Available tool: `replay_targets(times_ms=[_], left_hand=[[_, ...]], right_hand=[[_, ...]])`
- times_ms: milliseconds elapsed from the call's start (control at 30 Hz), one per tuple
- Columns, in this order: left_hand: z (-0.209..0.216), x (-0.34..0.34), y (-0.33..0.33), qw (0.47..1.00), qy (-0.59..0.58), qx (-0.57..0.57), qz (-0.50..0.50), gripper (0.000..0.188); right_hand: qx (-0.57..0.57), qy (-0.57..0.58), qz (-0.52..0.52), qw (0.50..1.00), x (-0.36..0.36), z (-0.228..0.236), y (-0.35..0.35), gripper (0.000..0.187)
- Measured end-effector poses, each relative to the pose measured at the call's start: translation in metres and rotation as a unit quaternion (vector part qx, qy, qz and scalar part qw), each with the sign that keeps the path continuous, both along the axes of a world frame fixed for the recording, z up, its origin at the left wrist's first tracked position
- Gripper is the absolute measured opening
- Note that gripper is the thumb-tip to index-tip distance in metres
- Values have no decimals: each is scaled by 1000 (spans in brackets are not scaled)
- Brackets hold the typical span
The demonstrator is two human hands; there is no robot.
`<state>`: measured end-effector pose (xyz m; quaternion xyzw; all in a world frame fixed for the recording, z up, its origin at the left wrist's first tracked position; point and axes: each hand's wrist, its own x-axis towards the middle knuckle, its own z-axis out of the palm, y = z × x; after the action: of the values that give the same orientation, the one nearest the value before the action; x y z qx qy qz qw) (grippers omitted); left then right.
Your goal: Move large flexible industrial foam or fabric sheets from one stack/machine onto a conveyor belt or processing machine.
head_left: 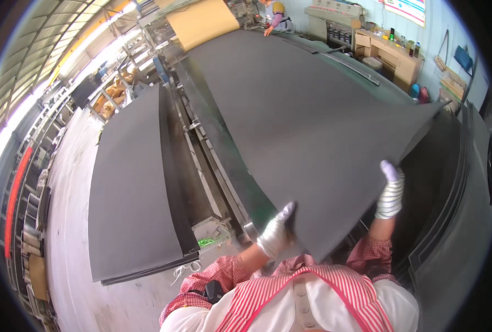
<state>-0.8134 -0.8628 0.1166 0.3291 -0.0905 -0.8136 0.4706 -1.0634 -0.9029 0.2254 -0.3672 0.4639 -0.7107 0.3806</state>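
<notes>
A large, flexible dark grey sheet stretches from close in front of me to the far end of a long green-topped table. Its near end is lifted, and the far right corner curls up. My left hand, in a white glove, is closed on the sheet's near left edge with the thumb on top. Farther right, my gloved right hand grips the near right edge, its fingers partly hidden under the sheet.
Left of the table lies a low stack of dark grey sheets. More dark sheets stand at the right. A co-worker is at the far end beside a tan sheet. A wooden desk and control cabinet line the wall.
</notes>
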Motion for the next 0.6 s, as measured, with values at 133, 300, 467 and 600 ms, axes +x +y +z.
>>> replay_targets(times_ms=[133, 300, 467, 600], left_hand=[[-7, 67, -88, 981, -180, -58, 34, 50], [-11, 71, -139, 985, -153, 58, 58, 27], [-44, 55, -91, 965, -253, 72, -8, 21], [-62, 84, -104, 979, -180, 86, -42, 25]], right_hand=[[-67, -130, -68, 987, 1, 45, 21, 37], [-197, 397, -262, 857, -58, 26, 17, 29], [-218, 2, -73, 973, -48, 45, 2, 24], [-173, -227, -15, 958, 3, 74, -19, 26]])
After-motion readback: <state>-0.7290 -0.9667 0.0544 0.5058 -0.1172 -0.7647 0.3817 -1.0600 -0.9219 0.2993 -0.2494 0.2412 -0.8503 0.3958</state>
